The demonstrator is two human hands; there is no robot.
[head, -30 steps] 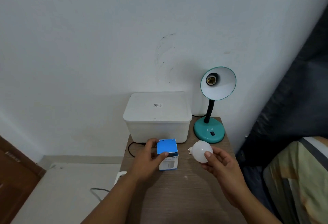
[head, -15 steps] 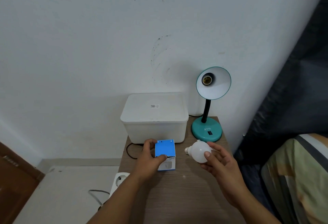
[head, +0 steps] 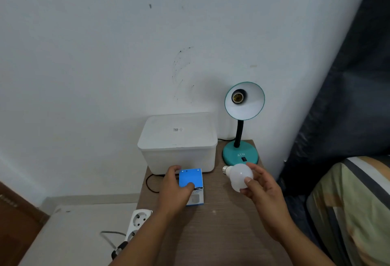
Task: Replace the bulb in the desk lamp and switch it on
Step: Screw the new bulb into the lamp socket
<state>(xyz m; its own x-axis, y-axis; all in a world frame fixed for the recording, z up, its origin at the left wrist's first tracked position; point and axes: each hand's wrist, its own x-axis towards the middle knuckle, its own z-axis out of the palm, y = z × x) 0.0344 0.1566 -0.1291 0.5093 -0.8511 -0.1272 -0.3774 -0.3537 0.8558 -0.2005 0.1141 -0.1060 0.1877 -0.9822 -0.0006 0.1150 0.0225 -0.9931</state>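
Seen from above a small wooden bench (head: pixel 221 234) set against a white wall (head: pixel 105 54). Right hand (head: pixel 263 189), over the bench's right edge, with a white LED bulb (head: pixel 239 176) pinched between thumb and fingertips, grip closed lightly round the globe, screw base pointing left and slightly toward the wall, bulb held clear of the bench surface. Left hand (head: pixel 175 189) near the bench's left edge, grip wrapped round a blue bulb carton (head: pixel 191 181), thumb across its top face, fingers behind it, carton standing on the bench. At the far right corner, a teal desk lamp (head: pixel 240 151) with a black gooseneck, shade tilted toward the camera, brass socket (head: pixel 237 97) bare and unlit, rocker switch on the round base facing the near edge. Bulb just in front of that base, well below the shade. At the far left corner, a lidded white plastic storage box (head: pixel 179 141), just behind the carton. Black cord (head: pixel 150 183) looped off the left edge; white power strip (head: pixel 138 221) below it on the floor. Striped bedding (head: pixel 354 202) to the right of the bench.
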